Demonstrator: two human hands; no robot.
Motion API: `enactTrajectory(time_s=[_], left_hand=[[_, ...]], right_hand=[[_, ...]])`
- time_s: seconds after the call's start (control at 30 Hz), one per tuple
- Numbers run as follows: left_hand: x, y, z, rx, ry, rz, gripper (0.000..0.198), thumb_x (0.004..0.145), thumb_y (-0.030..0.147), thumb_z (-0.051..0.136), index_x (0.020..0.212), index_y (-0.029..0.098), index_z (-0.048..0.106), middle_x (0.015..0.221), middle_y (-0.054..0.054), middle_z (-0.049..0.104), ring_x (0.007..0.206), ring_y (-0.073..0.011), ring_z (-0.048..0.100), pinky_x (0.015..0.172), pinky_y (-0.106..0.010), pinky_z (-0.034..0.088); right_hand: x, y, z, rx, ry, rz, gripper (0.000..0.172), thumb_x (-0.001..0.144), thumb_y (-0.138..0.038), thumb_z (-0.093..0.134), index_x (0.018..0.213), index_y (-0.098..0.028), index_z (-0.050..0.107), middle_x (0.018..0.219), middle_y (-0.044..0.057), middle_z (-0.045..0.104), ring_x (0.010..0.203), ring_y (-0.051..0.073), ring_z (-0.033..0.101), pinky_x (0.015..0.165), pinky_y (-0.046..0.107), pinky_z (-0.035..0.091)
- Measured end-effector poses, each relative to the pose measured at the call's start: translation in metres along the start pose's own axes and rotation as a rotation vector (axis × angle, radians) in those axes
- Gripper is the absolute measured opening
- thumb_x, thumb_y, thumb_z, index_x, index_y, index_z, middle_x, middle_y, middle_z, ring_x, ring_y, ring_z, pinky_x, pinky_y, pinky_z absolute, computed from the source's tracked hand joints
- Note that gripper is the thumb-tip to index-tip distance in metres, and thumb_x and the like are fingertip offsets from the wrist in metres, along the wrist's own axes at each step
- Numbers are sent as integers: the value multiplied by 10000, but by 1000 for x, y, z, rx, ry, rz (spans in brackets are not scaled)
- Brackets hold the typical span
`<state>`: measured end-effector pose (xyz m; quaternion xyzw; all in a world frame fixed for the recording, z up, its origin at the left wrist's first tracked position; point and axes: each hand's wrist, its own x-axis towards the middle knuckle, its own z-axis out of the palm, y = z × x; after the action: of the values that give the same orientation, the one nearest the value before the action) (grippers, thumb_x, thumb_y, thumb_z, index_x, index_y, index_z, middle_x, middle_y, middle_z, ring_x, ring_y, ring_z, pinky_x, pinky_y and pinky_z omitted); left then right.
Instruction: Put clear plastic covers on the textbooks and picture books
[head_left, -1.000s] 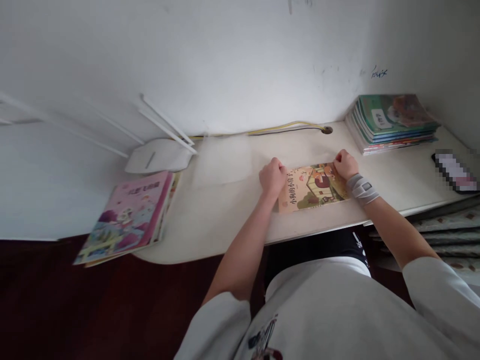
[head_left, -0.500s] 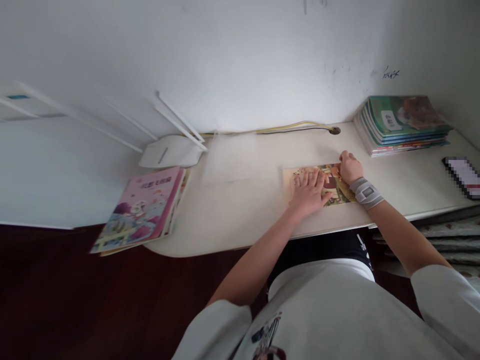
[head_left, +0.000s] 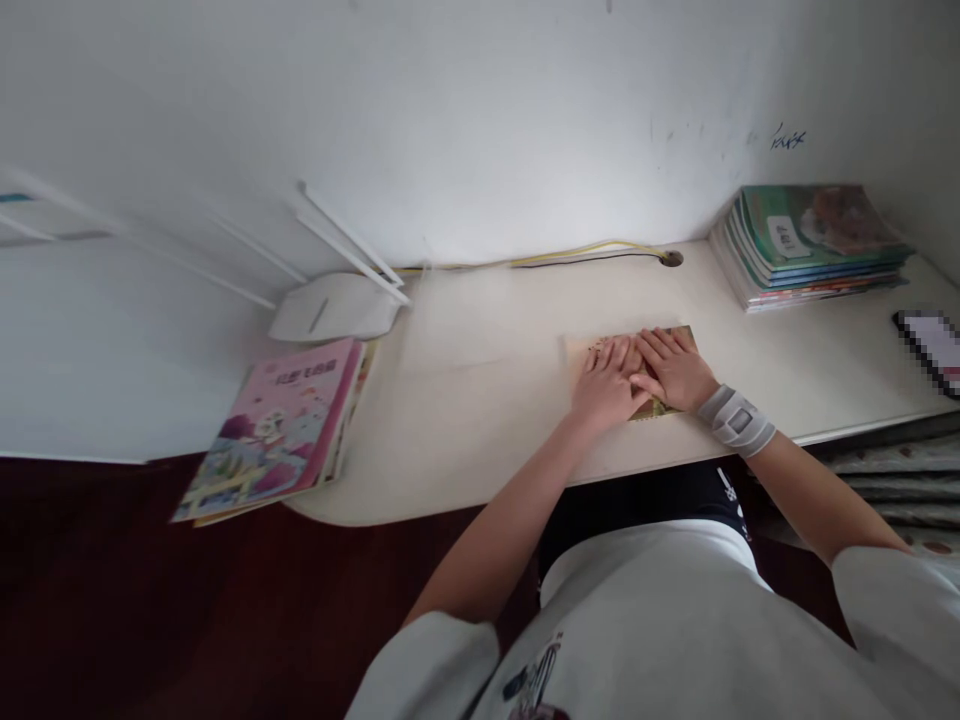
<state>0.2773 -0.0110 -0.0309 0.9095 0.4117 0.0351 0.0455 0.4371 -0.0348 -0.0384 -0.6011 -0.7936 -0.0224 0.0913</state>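
Observation:
A thin picture book (head_left: pixel 581 352) with a yellow-brown cover lies flat on the white desk (head_left: pixel 480 400), in front of me. My left hand (head_left: pixel 609 385) rests flat on its cover, fingers stretched out. My right hand (head_left: pixel 676 367), with a grey band on the wrist, lies flat beside it on the book's right half, fingers extended and touching the left hand. Most of the cover is hidden under the two hands.
A stack of pink-covered books (head_left: pixel 277 430) overhangs the desk's left front edge. A white router (head_left: pixel 334 305) with antennas sits behind it. Another stack of books (head_left: pixel 810 245) stands at the back right. A yellow cable (head_left: pixel 585 255) runs along the wall. A blurred dark object (head_left: pixel 930 345) lies far right.
Both hands were fists gripping the book's two ends. The left hand opened and moved onto the cover first; now the right hand has opened too and lies flat beside it.

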Motion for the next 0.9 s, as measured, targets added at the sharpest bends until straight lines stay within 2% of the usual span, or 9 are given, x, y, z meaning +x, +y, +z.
enactTrajectory(time_s=[0.13,0.27,0.4,0.53,0.63,0.73,0.83,0.9], left_hand=[[2,-2,0,12,-8,-25,669,878,560,272,1445,205,250,1522,-56,234,1397,-290,156,1122,-451,152],[3,-4,-1,-1,-23,-60,647,888,569,205,1439,236,264,1522,-42,236,1395,-286,171,1115,-471,161],[1,-19,-2,-34,-4,-280,606,905,530,117,1431,275,276,1517,-40,250,1387,-310,191,1084,-558,177],[-1,-35,-1,-79,4,-373,606,912,475,128,1441,206,253,1517,-76,237,1394,-294,178,1085,-581,161],[-3,-41,2,-91,57,-488,638,910,452,157,1423,92,273,1494,-158,264,1387,-302,199,1097,-550,162],[-6,-44,4,-88,120,-563,654,903,468,206,1377,38,342,1460,-217,308,1378,-324,217,1093,-543,175],[-7,-49,6,-128,199,-548,560,905,418,260,1317,83,438,1434,-195,371,1366,-312,253,1091,-542,184],[-7,-53,7,-232,278,-546,464,900,363,309,1258,142,506,1399,-150,440,1340,-283,317,1090,-519,213]], right_hand=[[-2,7,-3,-18,3,2,763,887,-638,206,1381,-89,396,1439,136,377,1333,302,314,1089,445,199],[-1,8,-3,-19,-5,21,689,909,-586,235,1383,-113,400,1446,129,368,1337,290,310,1086,432,208],[-1,11,1,-30,-13,77,591,921,-523,294,1389,-177,399,1461,107,349,1347,285,292,1076,428,219],[1,12,1,-21,-23,118,584,906,-521,338,1384,-193,403,1461,100,353,1338,277,306,1075,410,218],[2,10,-2,-12,-19,149,585,894,-517,361,1373,-187,415,1442,101,387,1314,266,339,1064,400,230],[2,9,-4,-13,-2,146,585,885,-510,377,1352,-163,440,1412,105,428,1291,260,360,1052,396,241],[3,9,-4,-22,21,129,584,881,-506,384,1334,-146,459,1388,114,455,1274,260,371,1038,396,250],[3,9,-3,-25,31,121,585,881,-506,385,1331,-140,462,1379,120,464,1267,263,376,1033,399,253]])
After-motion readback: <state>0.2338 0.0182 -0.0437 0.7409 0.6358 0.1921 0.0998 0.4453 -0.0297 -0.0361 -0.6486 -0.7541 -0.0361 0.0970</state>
